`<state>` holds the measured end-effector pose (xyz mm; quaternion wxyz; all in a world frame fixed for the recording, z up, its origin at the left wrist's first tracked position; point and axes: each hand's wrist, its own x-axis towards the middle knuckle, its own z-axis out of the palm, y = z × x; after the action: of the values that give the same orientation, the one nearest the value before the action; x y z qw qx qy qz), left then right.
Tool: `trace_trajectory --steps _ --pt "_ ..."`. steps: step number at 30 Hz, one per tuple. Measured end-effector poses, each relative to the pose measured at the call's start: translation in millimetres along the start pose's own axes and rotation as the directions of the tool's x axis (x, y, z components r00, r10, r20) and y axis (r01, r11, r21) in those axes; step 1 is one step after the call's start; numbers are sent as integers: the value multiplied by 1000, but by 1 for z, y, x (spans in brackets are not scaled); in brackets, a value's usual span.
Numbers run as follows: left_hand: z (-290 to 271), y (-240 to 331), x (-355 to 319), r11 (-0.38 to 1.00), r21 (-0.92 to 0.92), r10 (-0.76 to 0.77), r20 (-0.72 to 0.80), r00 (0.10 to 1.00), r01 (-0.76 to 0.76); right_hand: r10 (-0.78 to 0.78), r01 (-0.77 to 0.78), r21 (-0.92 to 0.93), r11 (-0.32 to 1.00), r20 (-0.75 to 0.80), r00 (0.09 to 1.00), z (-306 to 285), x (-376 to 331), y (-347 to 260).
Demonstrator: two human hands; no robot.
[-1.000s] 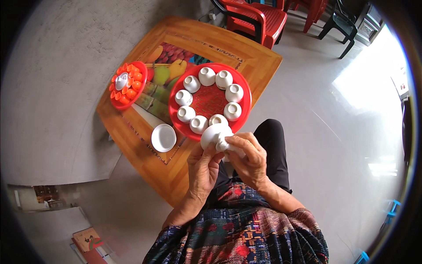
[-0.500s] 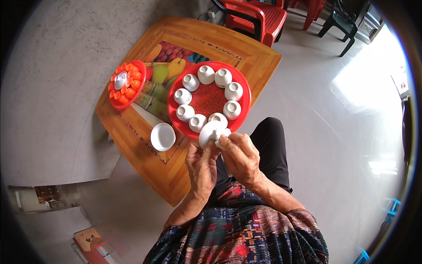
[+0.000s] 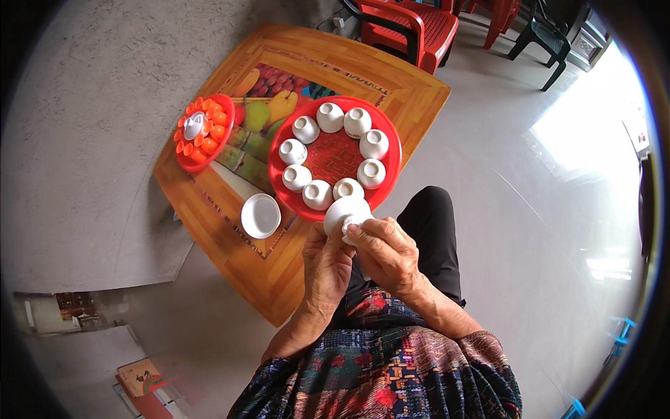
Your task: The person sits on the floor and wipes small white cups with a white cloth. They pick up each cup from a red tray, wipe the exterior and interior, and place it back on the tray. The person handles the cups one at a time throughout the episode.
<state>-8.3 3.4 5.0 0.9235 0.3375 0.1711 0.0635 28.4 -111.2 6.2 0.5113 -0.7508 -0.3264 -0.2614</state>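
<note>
Both hands, left hand [image 3: 326, 260] and right hand [image 3: 386, 253], closed on a white cup [image 3: 346, 213] at red tray [image 3: 388, 170] edge. Eight cups ringed on tray; white bowl [image 3: 260, 215] waits on counter [image 3: 279, 269].

There is one view, and it comes from a camera worn on the person's head. It looks almost straight down. The left hand [image 3: 326, 262] and the right hand [image 3: 385, 253] sit near the middle, close to the camera, with the arms coming up from the bottom edge. Just past the hands lies the wooden tabletop [image 3: 279, 272], farther from the camera. Beyond that, near the top edge, stands a red chair [image 3: 412, 28]. Straight lines bend near the round rim.
</note>
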Motion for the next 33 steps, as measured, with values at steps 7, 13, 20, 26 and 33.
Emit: trace_trajectory --steps 7,13,20,26,33 --pt "-1 3 -4 997 73 -13 35 999 10 374 -378 120 918 54 926 -14 2 16" --pt "-3 0 -4 990 102 -110 108 988 99 681 -740 616 270 420 599 -19 7 10" --pt "-13 30 7 890 387 -357 266 895 240 507 -699 479 532 481 715 -34 16 14" --pt "-11 46 16 791 565 -447 275 851 233 503 -716 436 546 513 696 -25 28 22" --pt "-19 7 4 964 104 -257 120 959 245 609 -638 412 651 218 762 -6 14 17"
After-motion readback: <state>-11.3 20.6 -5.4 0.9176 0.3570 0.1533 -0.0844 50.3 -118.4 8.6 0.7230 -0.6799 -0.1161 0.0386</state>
